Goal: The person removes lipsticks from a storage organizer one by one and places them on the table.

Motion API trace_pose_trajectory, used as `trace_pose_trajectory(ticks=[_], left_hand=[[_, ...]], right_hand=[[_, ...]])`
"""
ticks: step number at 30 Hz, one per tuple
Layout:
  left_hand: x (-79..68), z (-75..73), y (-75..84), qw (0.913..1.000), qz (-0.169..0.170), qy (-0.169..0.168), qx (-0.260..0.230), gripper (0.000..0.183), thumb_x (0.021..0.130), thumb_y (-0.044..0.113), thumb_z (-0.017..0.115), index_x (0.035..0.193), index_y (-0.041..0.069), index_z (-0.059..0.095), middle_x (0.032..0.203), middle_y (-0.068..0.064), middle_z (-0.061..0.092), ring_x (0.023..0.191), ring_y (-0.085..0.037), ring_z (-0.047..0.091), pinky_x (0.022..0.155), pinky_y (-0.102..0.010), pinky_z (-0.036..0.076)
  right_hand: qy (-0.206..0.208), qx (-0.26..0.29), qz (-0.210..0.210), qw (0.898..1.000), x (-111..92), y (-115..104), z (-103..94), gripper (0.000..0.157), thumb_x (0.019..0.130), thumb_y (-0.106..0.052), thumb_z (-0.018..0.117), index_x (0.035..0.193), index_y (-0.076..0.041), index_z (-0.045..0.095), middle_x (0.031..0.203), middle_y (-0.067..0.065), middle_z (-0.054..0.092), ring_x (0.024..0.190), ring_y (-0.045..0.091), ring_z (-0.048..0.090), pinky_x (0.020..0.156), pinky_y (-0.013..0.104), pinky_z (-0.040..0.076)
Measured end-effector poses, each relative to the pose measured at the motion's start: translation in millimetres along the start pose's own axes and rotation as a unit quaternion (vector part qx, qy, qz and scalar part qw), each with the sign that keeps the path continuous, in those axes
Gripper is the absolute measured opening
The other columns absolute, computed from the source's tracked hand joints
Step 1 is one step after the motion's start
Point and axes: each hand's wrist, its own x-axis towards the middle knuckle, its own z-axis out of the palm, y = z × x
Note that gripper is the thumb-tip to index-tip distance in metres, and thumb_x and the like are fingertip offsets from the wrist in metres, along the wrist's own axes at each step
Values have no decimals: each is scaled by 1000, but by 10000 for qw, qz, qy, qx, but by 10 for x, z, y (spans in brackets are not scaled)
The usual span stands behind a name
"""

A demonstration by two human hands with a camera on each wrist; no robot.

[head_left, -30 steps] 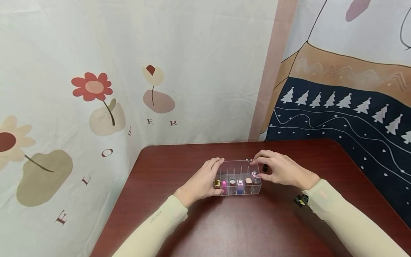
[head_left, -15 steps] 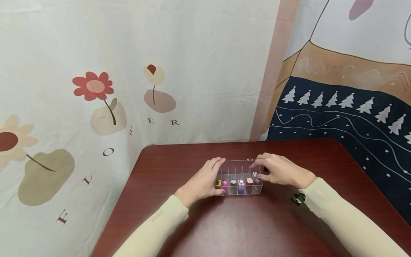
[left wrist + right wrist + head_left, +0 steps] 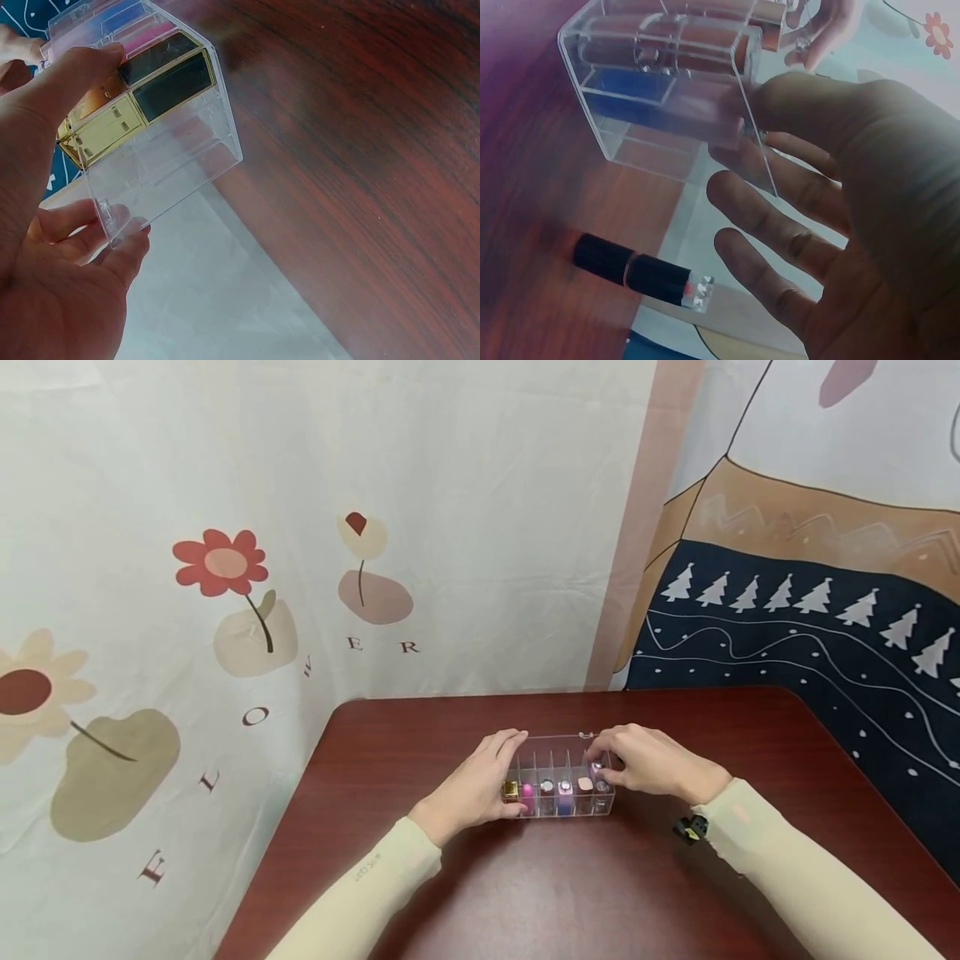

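A clear divided lipstick organizer (image 3: 534, 752) stands on the table, several lipsticks upright in its front row. My left hand (image 3: 474, 781) grips its left end, thumb at the front and fingers behind; the left wrist view shows the thumb beside gold-and-black lipsticks (image 3: 101, 133). At the back right compartment, my right hand (image 3: 660, 764) pinches the top of a pink-and-blue lipstick (image 3: 697, 109) between thumb and index finger. That lipstick sits inside the compartment, and the other fingers (image 3: 754, 214) are spread outside the clear wall.
A black lipstick with a clear faceted end (image 3: 630, 270) stands on the table beside the organizer, near my right fingers. The dark red wooden table (image 3: 525, 893) reaches back to a printed curtain (image 3: 480, 527). A small black device (image 3: 690, 829) hangs at my right wrist.
My right hand has come down slightly at the organizer's back right, its fingers lower around the pink-and-blue lipstick. The black lipstick behind it is now hidden in the head view. My left hand stays put.
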Motion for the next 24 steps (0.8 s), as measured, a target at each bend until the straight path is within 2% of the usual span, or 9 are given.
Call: trace_pose_trajectory(ticks=[8, 18, 24], left_hand=[[-8, 11, -13, 10000, 83, 4, 21, 122, 84, 40, 108, 175, -3, 40, 175, -23, 50, 162, -40, 54, 140, -46, 47], [13, 4, -16, 10000, 86, 17, 23, 123, 84, 41, 108, 175, -4, 40, 175, -24, 50, 162, -40, 53, 140, -46, 47], [9, 24, -11, 10000, 49, 4, 6, 122, 83, 40, 108, 175, -4, 40, 175, -23, 51, 162, -40, 53, 139, -46, 48]], right_hand=[[50, 43, 179, 9998, -17, -32, 54, 26, 97, -14, 95, 123, -16, 90, 127, 7, 88, 114, 25, 82, 97, 48, 75], [220, -79, 67, 9997, -41, -29, 61, 24, 97, -14, 95, 121, -15, 90, 123, 7, 88, 109, 24, 83, 93, 46, 75], [249, -31, 95, 9996, -67, -28, 79, 26, 98, -16, 95, 123, -15, 90, 124, 7, 87, 111, 25, 82, 95, 47, 75]])
